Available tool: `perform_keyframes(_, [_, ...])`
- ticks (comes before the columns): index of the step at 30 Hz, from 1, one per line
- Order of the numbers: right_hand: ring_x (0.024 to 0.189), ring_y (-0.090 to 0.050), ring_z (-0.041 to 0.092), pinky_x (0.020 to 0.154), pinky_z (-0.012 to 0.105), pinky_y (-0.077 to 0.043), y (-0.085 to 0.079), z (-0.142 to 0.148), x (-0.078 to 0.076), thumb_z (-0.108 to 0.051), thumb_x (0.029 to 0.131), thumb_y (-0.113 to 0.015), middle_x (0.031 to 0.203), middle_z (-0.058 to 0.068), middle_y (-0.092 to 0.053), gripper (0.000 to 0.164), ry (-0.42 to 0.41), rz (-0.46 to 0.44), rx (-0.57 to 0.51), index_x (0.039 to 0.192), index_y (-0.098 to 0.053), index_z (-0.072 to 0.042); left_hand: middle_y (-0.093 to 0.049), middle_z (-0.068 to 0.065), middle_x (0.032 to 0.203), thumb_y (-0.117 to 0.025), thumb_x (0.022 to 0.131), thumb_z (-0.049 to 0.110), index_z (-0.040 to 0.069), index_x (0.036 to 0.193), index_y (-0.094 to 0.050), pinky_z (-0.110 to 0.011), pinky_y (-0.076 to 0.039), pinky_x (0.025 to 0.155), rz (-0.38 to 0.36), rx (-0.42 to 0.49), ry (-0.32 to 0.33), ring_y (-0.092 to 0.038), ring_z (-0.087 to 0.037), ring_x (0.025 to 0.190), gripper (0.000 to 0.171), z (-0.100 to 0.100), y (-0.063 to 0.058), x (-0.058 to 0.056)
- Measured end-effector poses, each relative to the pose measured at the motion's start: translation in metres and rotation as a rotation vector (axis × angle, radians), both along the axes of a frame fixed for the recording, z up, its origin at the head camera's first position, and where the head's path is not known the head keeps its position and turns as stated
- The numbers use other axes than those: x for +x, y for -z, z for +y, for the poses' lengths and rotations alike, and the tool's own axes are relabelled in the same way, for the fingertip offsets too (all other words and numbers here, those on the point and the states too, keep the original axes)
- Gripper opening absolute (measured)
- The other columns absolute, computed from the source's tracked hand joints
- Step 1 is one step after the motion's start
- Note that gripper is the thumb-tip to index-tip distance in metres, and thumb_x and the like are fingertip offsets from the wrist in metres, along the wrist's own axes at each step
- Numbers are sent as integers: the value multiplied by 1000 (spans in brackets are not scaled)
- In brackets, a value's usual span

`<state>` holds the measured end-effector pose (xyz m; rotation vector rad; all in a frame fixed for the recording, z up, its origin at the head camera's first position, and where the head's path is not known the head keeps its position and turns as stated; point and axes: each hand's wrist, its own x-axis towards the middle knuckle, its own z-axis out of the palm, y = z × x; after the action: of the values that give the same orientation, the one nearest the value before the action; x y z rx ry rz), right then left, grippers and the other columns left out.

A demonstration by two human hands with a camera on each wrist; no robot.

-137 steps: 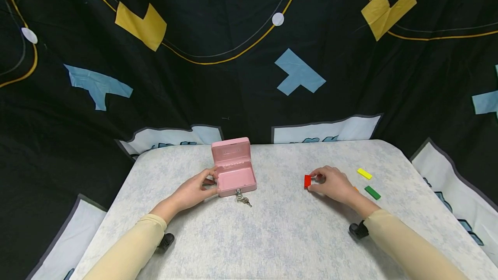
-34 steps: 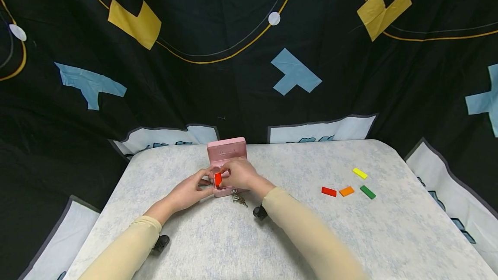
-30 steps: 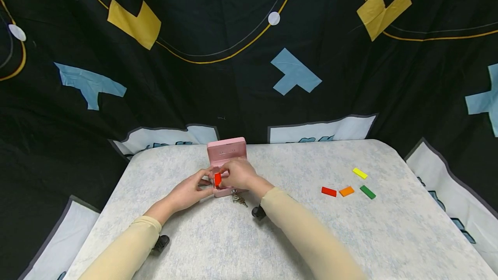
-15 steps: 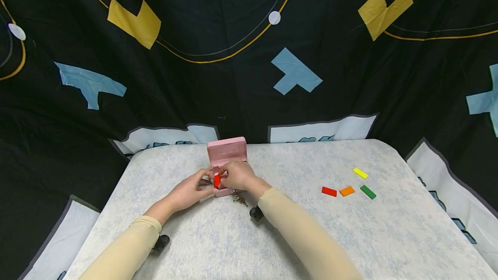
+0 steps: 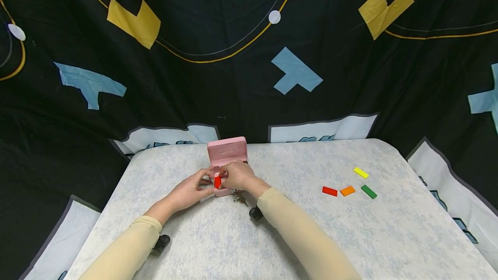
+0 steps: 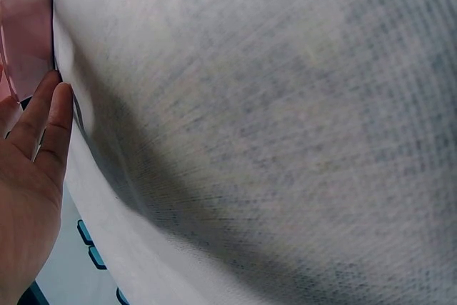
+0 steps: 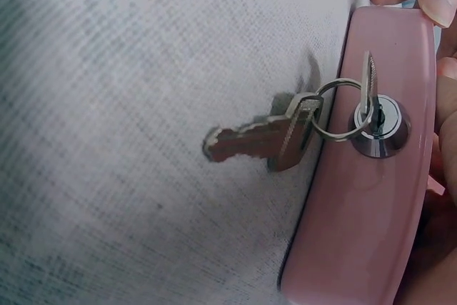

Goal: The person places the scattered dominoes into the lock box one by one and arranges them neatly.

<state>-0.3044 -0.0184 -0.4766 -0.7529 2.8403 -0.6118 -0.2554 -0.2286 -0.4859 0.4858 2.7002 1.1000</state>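
An open pink cash box (image 5: pixel 227 147) stands at the table's middle-left with its lid raised. My left hand (image 5: pixel 190 191) holds the box's left side, thumb at the front corner; its fingers (image 6: pixel 53 123) lie along that side in the left wrist view. My right hand (image 5: pixel 238 175) is over the box's inside and pinches a red block (image 5: pixel 217 182) near the left wall. In the right wrist view a key sits in the lock (image 7: pixel 380 128), and a second key (image 7: pixel 246 139) hangs from its ring onto the cloth. My right hand hides much of the box's inside.
Right of the box lie a second red block (image 5: pixel 330 191), an orange block (image 5: pixel 347 191), a green block (image 5: pixel 368 191) and a yellow block (image 5: pixel 361 173). The table (image 5: pixel 292 159) has a pale cloth, and a dark curtain (image 5: pixel 233 94) hangs behind it.
My right hand has carried the red block left from the table's right side into the box. Over the last second it has lowered slightly. My left hand keeps its hold on the box.
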Motion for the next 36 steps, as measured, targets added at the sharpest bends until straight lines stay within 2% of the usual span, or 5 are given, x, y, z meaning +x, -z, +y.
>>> perform_keyframes(22, [102, -58, 14, 91, 32, -47, 0, 0, 0, -35, 83, -85, 109, -10, -73, 34, 0, -10, 14, 114, -77, -23, -36, -1, 164, -75, 93, 44, 22, 122, -54, -46, -53, 97, 20, -18, 6, -63, -24, 121, 42, 1, -2, 1])
perform_keyframes(25, [101, -58, 13, 90, 31, -47, 0, 0, -1, -35, 83, -85, 109, -10, -73, 35, -1, -15, 4, 115, -77, -23, -40, -2, 162, -76, 93, 43, 21, 122, -55, -46, -53, 97, 25, -15, 7, -63, -24, 121, 43, 1, -2, 0])
perform_keyframes(29, [99, -59, 11, 90, 31, -47, -1, 2, -1, -36, 82, -85, 109, -9, -73, 38, -4, -5, -6, 117, -76, -22, -52, -5, 150, -75, 94, 42, 21, 125, -55, -48, -52, 97, 31, -24, 1, -63, -24, 121, 43, 2, -1, -1])
perform_keyframes(32, [98, -61, 10, 91, 32, -48, -3, 5, -1, -35, 83, -84, 111, -8, -73, 40, -1, 0, -18, 119, -75, -22, -50, -5, 152, -74, 95, 41, 21, 126, -54, -50, -51, 99, 24, -24, 0, -63, -24, 122, 42, 2, -1, -1])
perform_keyframes(36, [96, -59, 11, 89, 32, -48, -8, 11, -1, -32, 86, -82, 111, -8, -74, 39, 10, -3, -38, 123, -75, -22, -36, -1, 163, -74, 96, 39, 21, 125, -54, -50, -50, 100, 22, -10, 10, -62, -25, 124, 40, 1, -1, -1])
